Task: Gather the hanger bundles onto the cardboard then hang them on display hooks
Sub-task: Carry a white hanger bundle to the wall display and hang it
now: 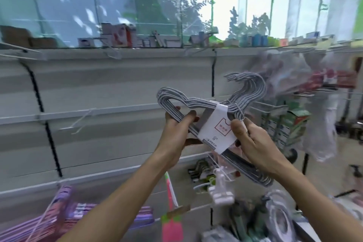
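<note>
A bundle of grey wire hangers [196, 102] with a white paper label [216, 133] is held up in front of the white slat wall. My left hand [176, 129] grips the bundle's left shoulder and lower bar. My right hand [253, 141] pinches the bundle beside the label, just under the hook necks. The hooks [249, 84] point up and to the right. A bare white display hook [78, 122] sticks out of the wall to the left. Purple and pink hanger bundles [64, 216] hang low at the left. No cardboard is in view.
The slat wall [117, 88] spans the view, with a top shelf of boxes and bottles [137, 39]. Bagged goods [318, 116] hang at the right. Clips [220, 188], a pink and green flat tool [170, 218] and packaged items crowd the lower middle and right.
</note>
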